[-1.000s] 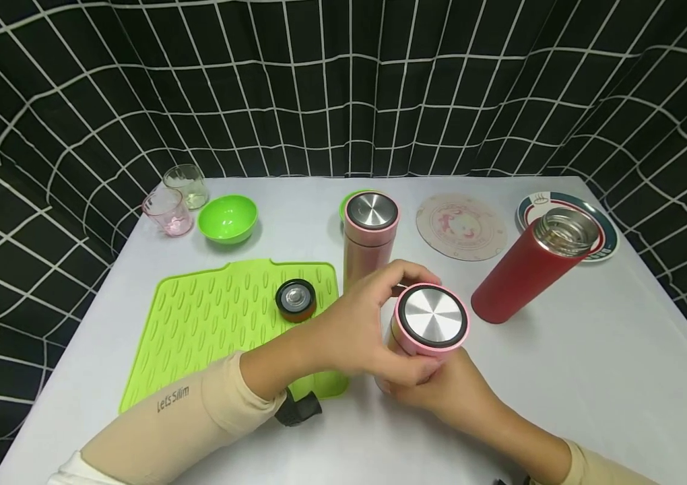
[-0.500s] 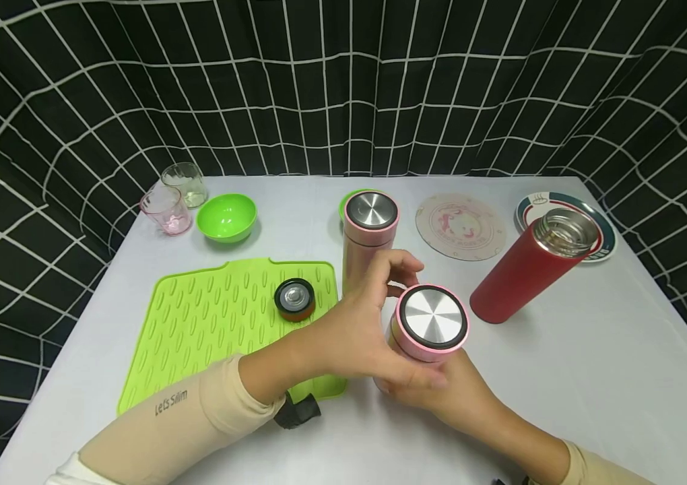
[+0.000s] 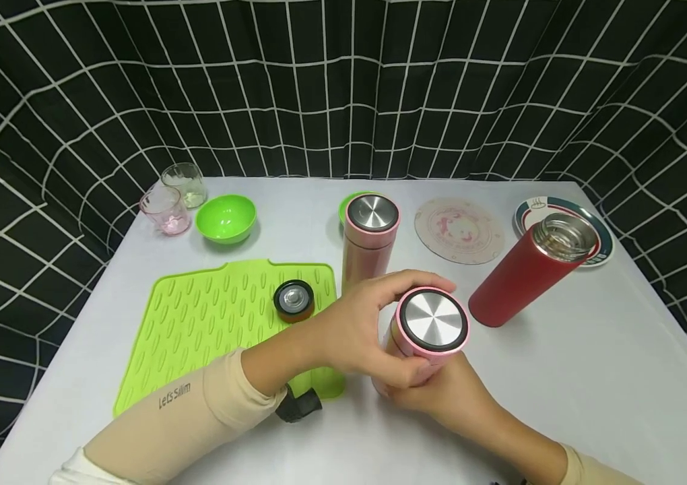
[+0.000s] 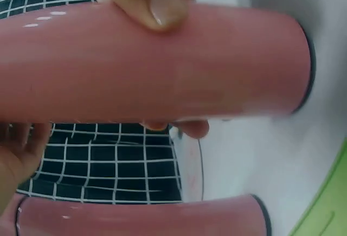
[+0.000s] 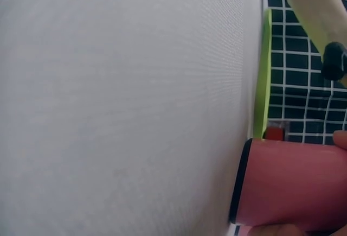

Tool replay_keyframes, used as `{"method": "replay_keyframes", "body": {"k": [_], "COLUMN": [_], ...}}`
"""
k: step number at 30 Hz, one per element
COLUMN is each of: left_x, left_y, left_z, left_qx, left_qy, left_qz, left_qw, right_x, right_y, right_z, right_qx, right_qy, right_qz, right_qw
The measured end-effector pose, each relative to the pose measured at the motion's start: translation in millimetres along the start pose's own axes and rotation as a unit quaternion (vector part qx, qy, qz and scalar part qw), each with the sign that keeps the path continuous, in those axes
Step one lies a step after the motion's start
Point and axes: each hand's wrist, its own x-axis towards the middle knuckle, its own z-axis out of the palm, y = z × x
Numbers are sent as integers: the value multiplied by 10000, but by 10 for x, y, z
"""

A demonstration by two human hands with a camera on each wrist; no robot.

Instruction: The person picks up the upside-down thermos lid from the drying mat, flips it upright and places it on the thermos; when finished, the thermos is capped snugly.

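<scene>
I hold a pink thermos bottle [image 3: 416, 350] upright over the table, in front of me at the centre. My left hand [image 3: 388, 323] curls round its steel-topped lid [image 3: 432, 320], with fingers over the far rim and the thumb at the near side. Lower down, my right hand [image 3: 434, 391] grips the bottle's body. The left wrist view shows the pink body [image 4: 162, 68] with a fingertip [image 4: 165, 8] pressed on it. The bottle's base [image 5: 287, 184] stands just off the white table [image 5: 124, 100] in the right wrist view.
A second closed pink thermos [image 3: 370, 239] stands just behind. An open red thermos [image 3: 522, 276] is at the right. Its lid [image 3: 294, 300] lies on a green mat [image 3: 198, 323]. At the back are a green bowl [image 3: 226, 217], two glasses [image 3: 164, 209], a round coaster [image 3: 459, 229] and a plate [image 3: 601, 236].
My left fingers lifted off the lid's far rim and now wrap over it again. The bottle and my right hand have hardly moved.
</scene>
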Motion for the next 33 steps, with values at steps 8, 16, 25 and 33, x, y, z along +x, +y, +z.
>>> {"method": "replay_keyframes", "body": {"k": [8, 16, 25, 33], "left_x": [9, 38, 15, 15], "left_y": [28, 120, 95, 40], "left_z": [-29, -110, -65, -119], "left_qx": [-107, 421, 86, -154], "left_qy": [135, 86, 12, -472], "left_qz": [-292, -391, -553, -514], "left_qw": [9994, 9983, 9984, 9974], "right_x": [7, 12, 44, 11], "right_y": [-28, -17, -213, -13], "right_z": [-12, -18, -28, -48], "right_qx": [-81, 154, 159, -50], "right_qy": [9, -118, -167, -152], "right_qz": [337, 217, 90, 167], "right_qw": [9994, 9996, 9997, 9997]}}
